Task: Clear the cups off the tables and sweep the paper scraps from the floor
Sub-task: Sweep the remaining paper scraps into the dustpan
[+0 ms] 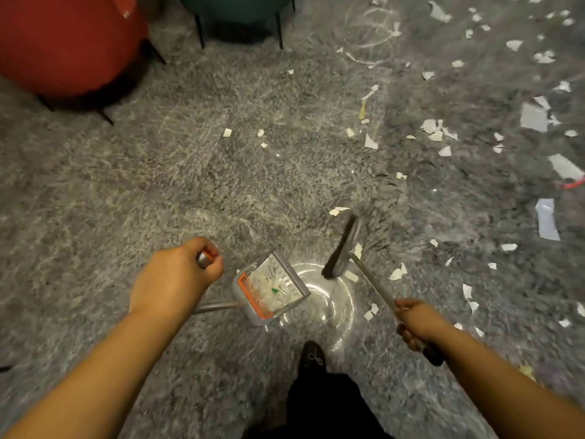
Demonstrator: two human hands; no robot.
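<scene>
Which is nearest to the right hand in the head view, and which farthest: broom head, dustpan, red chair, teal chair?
From the right hand:
1. Broom head, just ahead and left of it, on the floor.
2. Dustpan, farther left, near the left hand.
3. Teal chair, far ahead at the top edge.
4. Red chair, top left corner, farthest.
</scene>
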